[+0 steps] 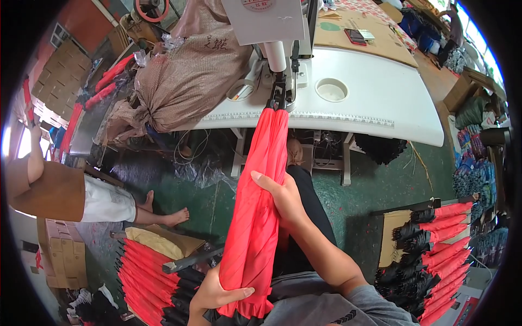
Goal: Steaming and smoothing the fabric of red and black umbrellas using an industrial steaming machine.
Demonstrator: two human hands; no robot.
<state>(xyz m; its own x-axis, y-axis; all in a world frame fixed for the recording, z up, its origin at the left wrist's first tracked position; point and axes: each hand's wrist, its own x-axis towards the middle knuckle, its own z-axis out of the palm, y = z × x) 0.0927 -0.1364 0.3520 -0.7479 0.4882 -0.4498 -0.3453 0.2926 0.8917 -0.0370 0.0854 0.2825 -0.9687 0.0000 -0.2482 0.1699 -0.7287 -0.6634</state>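
A long red folded umbrella [253, 217] stretches from my lap up to a white sewing machine [276, 57]. Its narrow black end [278, 98] lies under the machine's head, at the table's front edge. Halfway along the cloth, my right hand [283, 198] is closed around it, thumb lying across the top. My left hand [223, 293] grips the wide lower end near my body, its thumb also on the cloth. The fingers beneath the umbrella are hidden on both sides. The cloth hangs in long folds and may be more than one umbrella; I cannot tell.
A tied brown woven sack [190, 76] leans on the white table [380, 92] at the left. Racks of red umbrellas [147, 282] and more red umbrellas [443, 261] flank me. A phone [355, 37] lies on cardboard. A barefoot person [65, 190] stands at the left.
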